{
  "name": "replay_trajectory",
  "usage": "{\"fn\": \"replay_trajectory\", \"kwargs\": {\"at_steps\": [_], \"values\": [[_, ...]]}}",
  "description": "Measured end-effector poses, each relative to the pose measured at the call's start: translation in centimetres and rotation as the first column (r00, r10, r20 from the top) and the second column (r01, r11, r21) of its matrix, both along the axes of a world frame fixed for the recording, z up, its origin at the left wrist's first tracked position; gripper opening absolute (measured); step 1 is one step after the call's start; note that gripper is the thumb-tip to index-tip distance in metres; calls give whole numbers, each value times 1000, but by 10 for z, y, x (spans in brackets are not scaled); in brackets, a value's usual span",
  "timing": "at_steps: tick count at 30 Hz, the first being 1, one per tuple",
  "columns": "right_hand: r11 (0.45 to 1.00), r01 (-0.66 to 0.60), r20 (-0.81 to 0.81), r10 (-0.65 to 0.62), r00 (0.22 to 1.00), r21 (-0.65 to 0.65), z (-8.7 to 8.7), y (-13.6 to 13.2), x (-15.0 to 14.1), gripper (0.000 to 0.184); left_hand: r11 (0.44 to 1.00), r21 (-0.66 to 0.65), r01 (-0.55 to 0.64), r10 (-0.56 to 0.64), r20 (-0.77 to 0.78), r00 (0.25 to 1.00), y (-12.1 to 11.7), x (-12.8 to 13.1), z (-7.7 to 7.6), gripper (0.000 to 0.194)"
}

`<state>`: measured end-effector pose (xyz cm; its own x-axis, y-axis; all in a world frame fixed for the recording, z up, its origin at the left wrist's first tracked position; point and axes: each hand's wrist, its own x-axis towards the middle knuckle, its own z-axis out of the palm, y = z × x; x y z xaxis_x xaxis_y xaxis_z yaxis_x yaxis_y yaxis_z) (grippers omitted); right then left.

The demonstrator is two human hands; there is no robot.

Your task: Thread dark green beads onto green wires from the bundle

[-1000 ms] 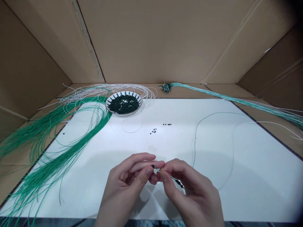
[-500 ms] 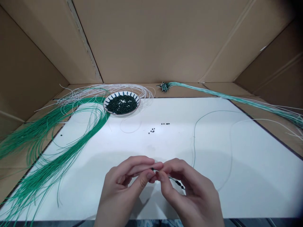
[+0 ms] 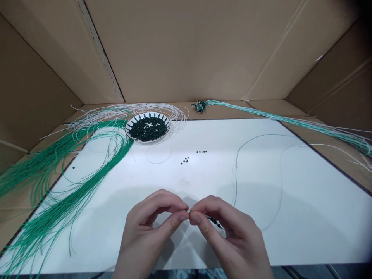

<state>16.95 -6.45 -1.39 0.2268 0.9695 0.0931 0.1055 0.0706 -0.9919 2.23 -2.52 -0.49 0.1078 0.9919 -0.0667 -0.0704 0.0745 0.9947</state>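
Note:
My left hand (image 3: 151, 232) and my right hand (image 3: 229, 240) meet fingertip to fingertip low in the middle of the white board (image 3: 305, 217). Both are pinched closed on the end of a thin green cord (image 3: 236, 170), which runs up and away to the right in a loop. A few dark beads (image 3: 215, 222) sit threaded on the cord under my right fingers. A white cord (image 3: 281, 182) loops beside it. Whether my left fingers also hold a bead is hidden.
A patterned dish of dark green beads (image 3: 147, 128) stands at the back left. Loose beads (image 3: 185, 160) lie mid-board. A large bundle of green cords (image 3: 58, 193) and white cords (image 3: 116, 111) spreads on the left. A tied bundle (image 3: 290, 122) lies right. Cardboard walls (image 3: 188, 50) surround.
My left fingers have curled from stretched out into a tighter pinch, and both hands have sunk slightly toward me. The short green cord end between the fingertips no longer shows.

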Motion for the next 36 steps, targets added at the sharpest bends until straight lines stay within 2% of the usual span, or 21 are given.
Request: {"fn": "replay_trajectory", "kwargs": {"at_steps": [4,7,13,16,18,20,21,23,24,25,28,31,36], "values": [[999,27,-49,-28,998,-17,0,1,0,12,995,66,74,-71,-54,996,1,-1,-2,17],[1000,-3,-51,2,999,-23,0,2,2,6,995,69,68,-60,-104,993,2,-1,-4,20],[1000,2,83,1,997,-28,-1,-2,13,13,991,123,61,-35,-208,977,4,-6,-4,16],[997,-10,14,11,1000,-75,2,-3,18,8,989,146,-16,48,-219,974,0,-5,0,16],[993,-37,-64,30,997,-114,2,-4,20,5,987,161,4,35,-236,971,-2,-3,3,16],[990,-68,-101,56,993,-127,-1,-3,23,4,982,175,77,-27,-273,962,0,0,5,16],[990,-71,-102,58,993,-123,-3,-3,26,9,974,186,127,-64,-311,948,4,2,6,14],[994,-16,-79,7,997,-110,-10,-1,33,15,949,216,230,-102,-480,871,17,8,4,9],[993,34,-60,-41,997,-110,-14,0,38,16,934,233,272,-87,-589,803,27,11,2,16],[990,83,-41,-88,995,-117,-17,1,43,18,923,235,306,-43,-726,686,37,15,-1,25],[975,166,-11,-170,985,-150,-25,3,55,21,919,254,301,40,-821,569,68,29,-15,20],[976,151,-35,-158,987,-155,-27,0,60,23,904,281,322,79,-850,521,88,41,-26,13],[985,98,-92,-111,990,-142,-30,-4,63,29,884,321,339,99,-839,536,100,45,-37,8]]}}
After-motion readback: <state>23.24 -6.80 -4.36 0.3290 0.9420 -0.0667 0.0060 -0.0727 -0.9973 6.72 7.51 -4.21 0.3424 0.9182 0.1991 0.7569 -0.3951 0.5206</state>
